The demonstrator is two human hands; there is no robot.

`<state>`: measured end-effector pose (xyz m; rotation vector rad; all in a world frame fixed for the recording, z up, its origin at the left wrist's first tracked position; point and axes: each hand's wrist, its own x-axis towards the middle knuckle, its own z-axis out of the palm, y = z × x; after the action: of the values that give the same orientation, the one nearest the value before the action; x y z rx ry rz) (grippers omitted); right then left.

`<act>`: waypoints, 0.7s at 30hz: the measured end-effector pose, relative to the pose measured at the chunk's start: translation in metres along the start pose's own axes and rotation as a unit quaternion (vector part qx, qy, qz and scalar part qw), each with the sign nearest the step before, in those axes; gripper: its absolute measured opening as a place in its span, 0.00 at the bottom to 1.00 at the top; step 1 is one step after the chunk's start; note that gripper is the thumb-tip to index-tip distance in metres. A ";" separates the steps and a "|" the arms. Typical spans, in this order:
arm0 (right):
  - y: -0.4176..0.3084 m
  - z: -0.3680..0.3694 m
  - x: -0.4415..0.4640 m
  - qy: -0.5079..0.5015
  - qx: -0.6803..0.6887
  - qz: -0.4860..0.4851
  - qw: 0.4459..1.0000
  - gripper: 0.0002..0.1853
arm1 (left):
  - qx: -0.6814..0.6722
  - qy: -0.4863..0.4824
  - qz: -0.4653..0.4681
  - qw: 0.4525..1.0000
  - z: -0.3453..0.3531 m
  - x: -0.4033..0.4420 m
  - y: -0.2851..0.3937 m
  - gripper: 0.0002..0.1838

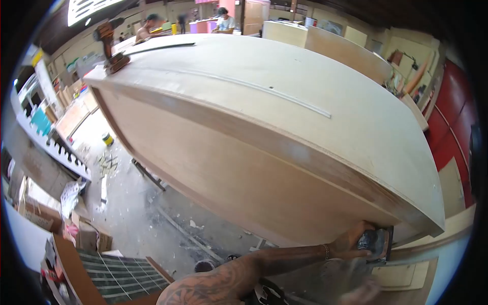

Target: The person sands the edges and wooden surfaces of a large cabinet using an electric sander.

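Observation:
My left hand (353, 241), at the end of the tattooed arm, is closed round a black power tool (375, 241) at the lower right. The tool seems to touch the lower right end of the large wooden panel box (229, 147), though the contact is partly hidden. Lower down, my right hand (360, 296) is smeared by motion beneath the tool, and its fingers cannot be made out. On the pale top of the box lie a thin light strip (254, 86) and a dark strip (160, 48). A cordless drill (113, 51) stands at its far left corner.
Cardboard boxes (89, 235) and a framed grid piece (122, 274) sit at the lower left. A yellow-banded can (107, 139) and scraps are on the floor. Two people (225, 21) (148, 29) are visible in the background. Red panels (452, 112) stand at the right.

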<state>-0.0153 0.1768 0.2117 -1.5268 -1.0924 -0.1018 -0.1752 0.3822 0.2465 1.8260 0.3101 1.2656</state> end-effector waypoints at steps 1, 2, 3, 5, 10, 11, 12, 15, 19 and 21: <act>-0.070 0.049 -0.023 -0.020 -0.065 0.104 0.992 0.25 | 0.015 0.009 0.001 1.000 0.002 -0.001 -0.006 0.43; -0.056 0.071 -0.042 -0.032 -0.003 0.063 0.998 0.25 | 0.027 0.014 0.003 1.000 0.005 -0.002 -0.008 0.45; -0.038 0.097 -0.060 -0.041 0.058 0.018 0.997 0.25 | 0.016 -0.006 0.005 1.000 0.007 -0.002 -0.010 0.45; -0.042 0.114 -0.060 -0.025 0.025 0.060 0.998 0.26 | 0.004 0.003 0.028 1.000 0.005 0.003 -0.013 0.47; 0.024 0.144 -0.073 -0.149 -0.075 0.172 0.971 0.17 | -0.020 -0.065 -0.035 0.997 0.001 0.006 -0.029 0.51; 0.001 0.151 -0.062 -0.118 -0.055 0.146 0.981 0.12 | -0.036 -0.066 -0.036 0.997 0.000 0.006 -0.026 0.51; -0.023 0.157 -0.050 -0.090 -0.035 0.120 0.988 0.08 | -0.059 -0.064 -0.038 0.995 -0.002 0.007 -0.025 0.52; -0.035 0.177 -0.031 0.031 0.016 0.066 0.997 0.26 | -0.109 -0.069 -0.047 0.991 -0.001 0.005 -0.024 0.53; -0.041 0.200 -0.008 0.033 0.077 0.107 0.991 0.46 | -0.169 -0.069 -0.122 0.976 0.001 0.001 -0.022 0.52; -0.039 0.195 -0.001 0.047 0.049 0.074 0.995 0.45 | -0.181 -0.077 -0.140 0.970 0.001 0.000 -0.025 0.53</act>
<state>-0.1389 0.3296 0.1809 -1.4941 -0.8939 -0.0177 -0.1679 0.3968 0.2275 1.4956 0.2234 0.9107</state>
